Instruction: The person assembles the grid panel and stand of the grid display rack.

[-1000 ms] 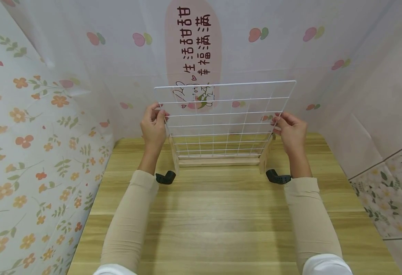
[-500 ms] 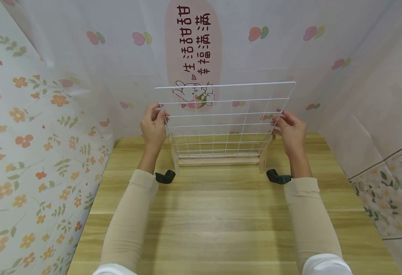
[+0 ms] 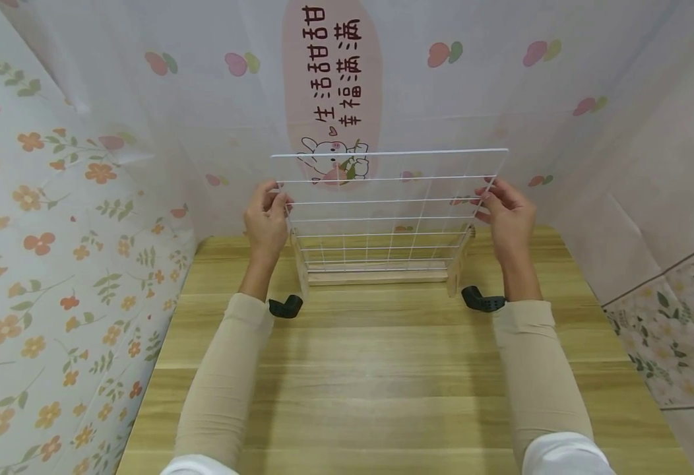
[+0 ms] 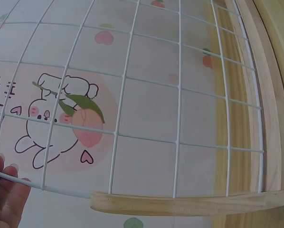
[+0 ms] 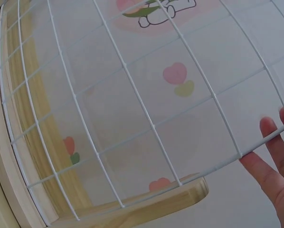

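A white wire grid panel [image 3: 390, 152] stands in a pale wooden stand [image 3: 378, 278] near the back of the table. Its lower edge lies along the stand's bottom bar, between two wooden side pieces [image 4: 189, 205]. At the panel's left edge, my left hand [image 3: 266, 221] pinches the wire between thumb and fingers, above the side piece. Opposite it, my right hand [image 3: 510, 221] holds the right edge, the thumb in front. The right wrist view shows the right hand's fingers [image 5: 268, 173] against the border wire, apart from the rounded wooden end [image 5: 196, 190].
Black camera mounts [image 3: 286, 306] sit at both wrists. Behind the panel hangs a white printed cloth [image 3: 204, 105] with writing and a rabbit drawing. A floral cloth [image 3: 86, 264] lines the left side, and pale patterned panels [image 3: 673, 310] the right. The wooden tabletop [image 3: 382, 382] spreads in front.
The panel's top edge sits slightly lower and more level in the head view. My right hand has shifted a little up and right along the edge; the left hand has barely moved.
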